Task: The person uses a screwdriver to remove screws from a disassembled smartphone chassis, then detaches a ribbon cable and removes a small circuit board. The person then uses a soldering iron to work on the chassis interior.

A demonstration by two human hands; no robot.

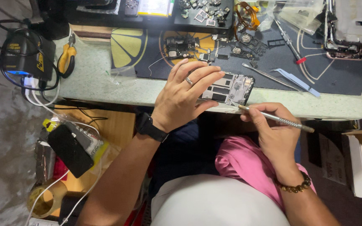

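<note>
Your left hand (185,94) lay flat, fingers spread, pinning the opened phone frame (229,88) at the table's (105,83) near edge; your right hand (273,134) pinched a slim metal screwdriver (275,119), grip closed, tip at the frame's lower edge. Hold the frame firmly and keep the tip steady.

Left hand (184,95) lies flat, fingers spread forward; right hand (273,133) curled in a pinching grip

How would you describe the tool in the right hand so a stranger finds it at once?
Start at the pale green table, at its near edge beside the opened phone frame. The right hand holds a slim silver metal screwdriver; unlike the tools on the mat, it has a knurled grip.
</note>
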